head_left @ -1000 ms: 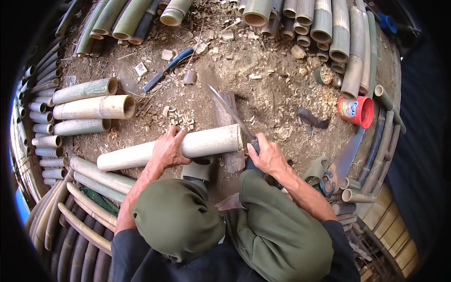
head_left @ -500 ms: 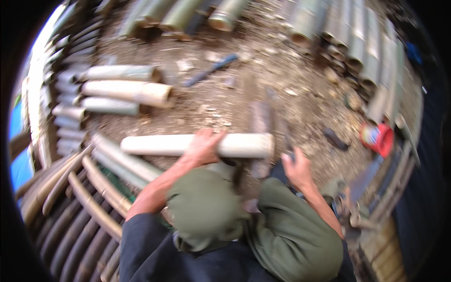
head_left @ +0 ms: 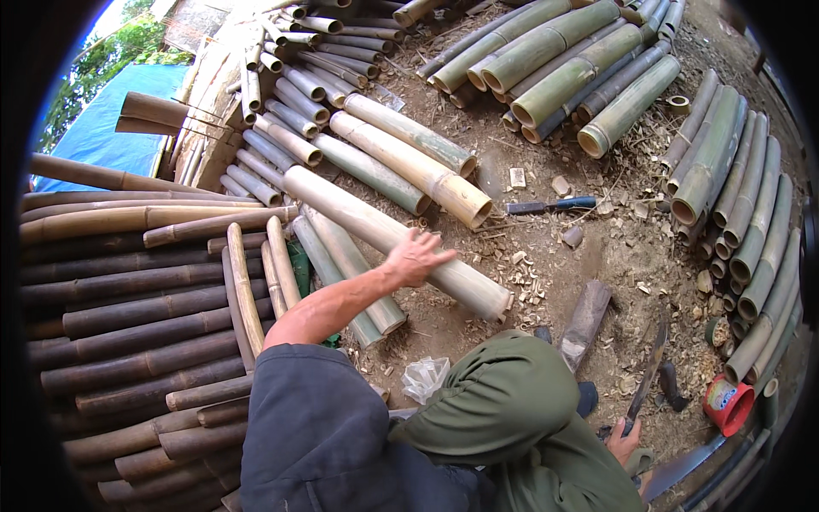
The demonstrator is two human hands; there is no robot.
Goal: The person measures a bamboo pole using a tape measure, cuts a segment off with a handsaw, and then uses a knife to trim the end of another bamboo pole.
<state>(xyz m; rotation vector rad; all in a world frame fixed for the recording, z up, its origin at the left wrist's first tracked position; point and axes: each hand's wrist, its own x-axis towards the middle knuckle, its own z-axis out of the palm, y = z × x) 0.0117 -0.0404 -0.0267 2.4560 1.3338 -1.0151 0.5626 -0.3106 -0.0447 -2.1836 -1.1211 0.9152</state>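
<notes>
My left hand [head_left: 415,258] lies over a pale, scraped bamboo tube [head_left: 350,200], its fingers bent across the top and somewhat blurred. The tube slants from upper left to lower right, beside green-grey bamboo tubes [head_left: 354,264]. At the lower right, my right hand [head_left: 624,439] is closed round the dark handle of a long-bladed knife [head_left: 653,367], whose blade points up and away. Left of that blade, a worn wooden block [head_left: 587,320] rests on the ground near my bent knee.
A chisel [head_left: 550,206] with a blue handle lies amid wood chips. Right of the knife are a dark curved object [head_left: 671,388], a red container [head_left: 729,404] and a saw blade [head_left: 682,468]. Stacked bamboo [head_left: 136,320] fills the left; more bamboo [head_left: 751,213] lies right. A clear plastic bag [head_left: 424,378] is near my knee.
The view has swung left. The pale tube, level before, now slants beside the other tubes on the left, my left hand still on it. My right hand is lower, still with the knife.
</notes>
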